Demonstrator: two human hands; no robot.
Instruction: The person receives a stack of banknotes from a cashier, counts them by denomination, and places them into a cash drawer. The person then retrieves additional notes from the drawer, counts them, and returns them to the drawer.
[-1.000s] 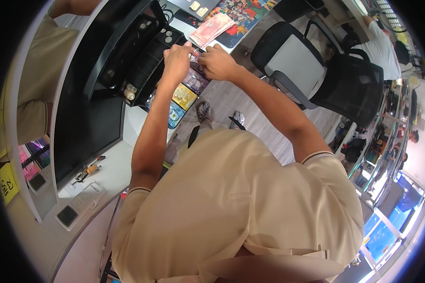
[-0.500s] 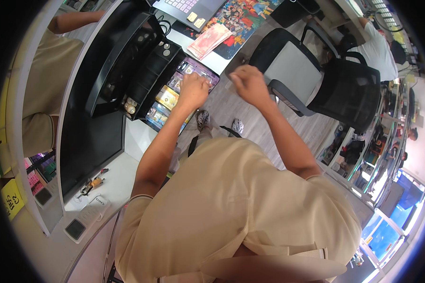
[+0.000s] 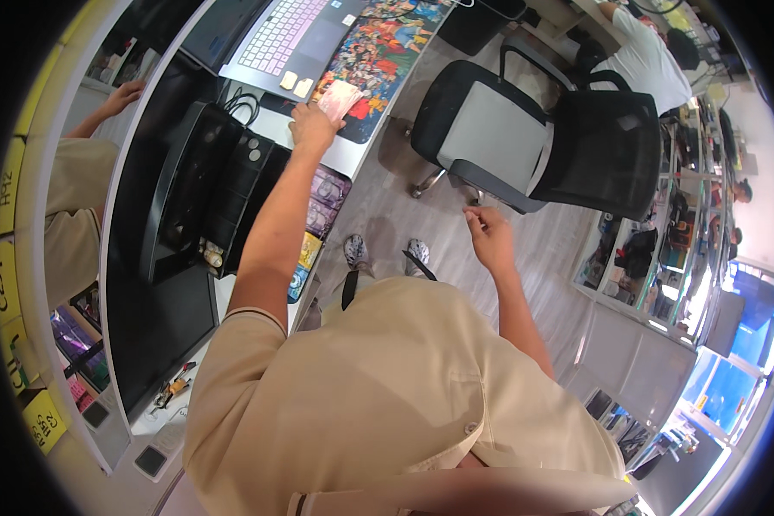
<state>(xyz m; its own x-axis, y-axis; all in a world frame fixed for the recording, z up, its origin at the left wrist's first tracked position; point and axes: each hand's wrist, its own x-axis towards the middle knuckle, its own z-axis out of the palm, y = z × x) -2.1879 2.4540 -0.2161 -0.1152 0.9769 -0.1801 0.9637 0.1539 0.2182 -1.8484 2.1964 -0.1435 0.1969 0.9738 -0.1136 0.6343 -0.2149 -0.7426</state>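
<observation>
My left hand [image 3: 315,131] reaches over the desk and closes on the near end of a small stack of reddish banknotes [image 3: 340,99]. The stack lies on a colourful illustrated desk mat [image 3: 385,53]. Beneath my left forearm is an open black cash drawer [image 3: 242,185] with compartments, some holding coins. Purple, yellow and blue banknotes [image 3: 325,193] show in its right-hand tray, partly hidden by the arm. Above the floor, away from the desk, my right hand [image 3: 494,241] hangs with its fingers curled and nothing visible in them.
A laptop [image 3: 294,43] with small paper notes stands beyond the drawer. A black and grey office chair [image 3: 499,129] stands to the right, with a person in white [image 3: 649,64] behind it. Keys [image 3: 174,387] lie on the white desk at the lower left.
My left hand has moved from the drawer's note tray forward to the reddish banknotes. My right hand has dropped back toward my body. The whole view has shifted.
</observation>
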